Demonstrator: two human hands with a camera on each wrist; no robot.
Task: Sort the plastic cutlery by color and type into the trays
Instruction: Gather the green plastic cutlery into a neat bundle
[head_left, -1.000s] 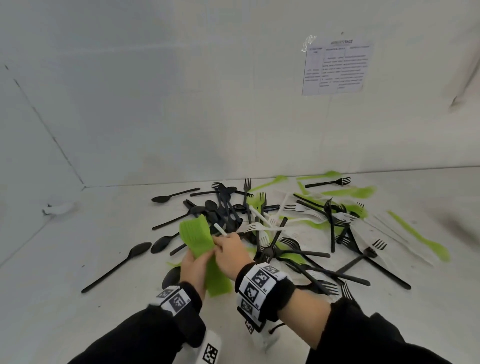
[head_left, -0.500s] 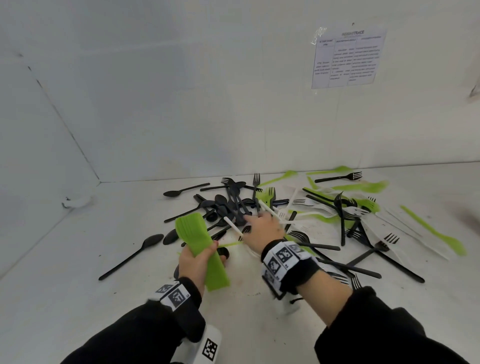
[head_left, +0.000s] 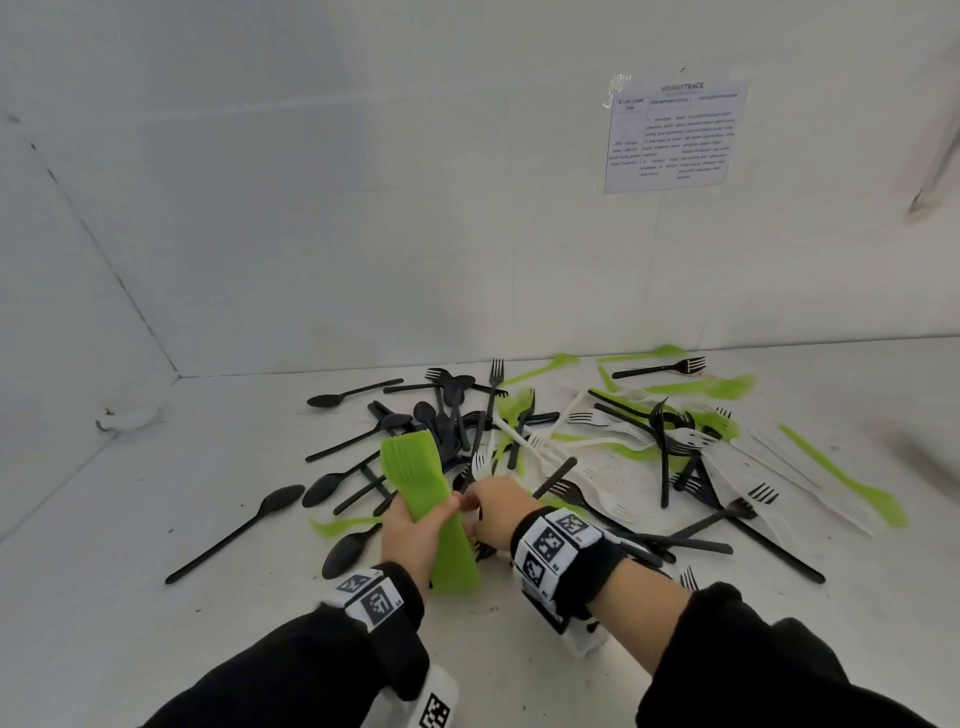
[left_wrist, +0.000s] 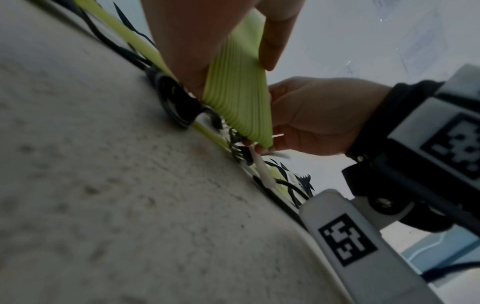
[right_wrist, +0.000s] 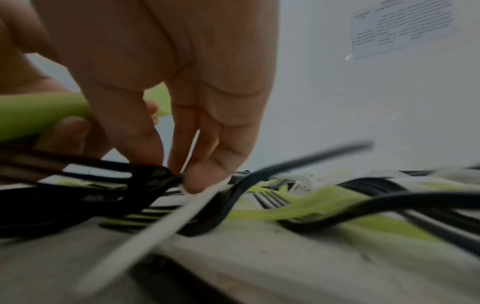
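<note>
Plastic cutlery: light, thin, somewhat springy by the look of it. Handles are narrow and smooth, likely to slip or flick when pulled from a tangle. Best hold, I judge, is a pinch on the handle near the middle, lifting clear before drawing sideways, since tines hook on neighbouring pieces.

Left hand (head_left: 415, 530) grips a stack of green forks (head_left: 426, 499), fingers and thumb wrapped round the handles at mid-length; tines point up and away. In the left wrist view the stack (left_wrist: 239, 98) shows as many thin nested edges, neatly aligned. A stack this deep could fan out or shed a piece if the grip slackens.

Right hand (head_left: 493, 519) sits just beside the stack, low over the pile, fingertips (right_wrist: 200, 181) curled down and touching a white handle (right_wrist: 161, 220) and a black fork (right_wrist: 145, 181). Whether it truly pinches either one, I cannot tell; the view is blurred.

The pile (head_left: 597, 452) lies loose on the tabletop (head_left: 156, 597) ahead of both hands: black spoons towards the left, black, white and green forks mixed and crossed towards the right, some green pieces near the back wall. No trays are in view.

A printed sheet (head_left: 675, 135) is taped to the wall.
</note>
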